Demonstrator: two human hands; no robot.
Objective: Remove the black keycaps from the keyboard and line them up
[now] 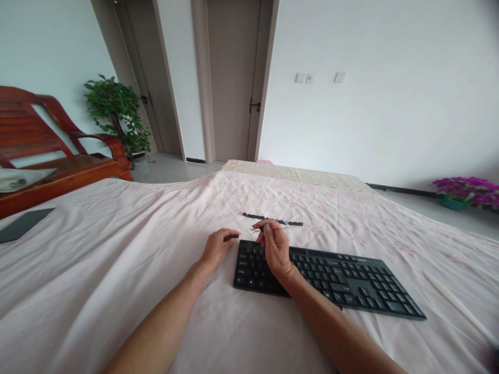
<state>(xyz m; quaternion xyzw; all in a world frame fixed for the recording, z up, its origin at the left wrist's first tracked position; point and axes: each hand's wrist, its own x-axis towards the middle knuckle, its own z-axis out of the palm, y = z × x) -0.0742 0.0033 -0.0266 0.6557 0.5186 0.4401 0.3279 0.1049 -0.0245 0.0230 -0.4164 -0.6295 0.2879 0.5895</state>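
At the centre of the frame, a row of small black plastic keycaps (254, 216) lies apparently removed; the long black plastic keyboard (356, 287), lower right of centre, looks mostly filled. The left hand (217, 247) has its fingers pinching a small black piece (235, 237) beside the keyboard's upper-left corner; the right hand (276, 250), above its left part, pinches a thin silvery tool (287, 224).

Left fingers (227, 232) pinch small black piece (235, 237) beside keyboard (358, 284); right fingers (268, 229) hold wire tool (255, 230).
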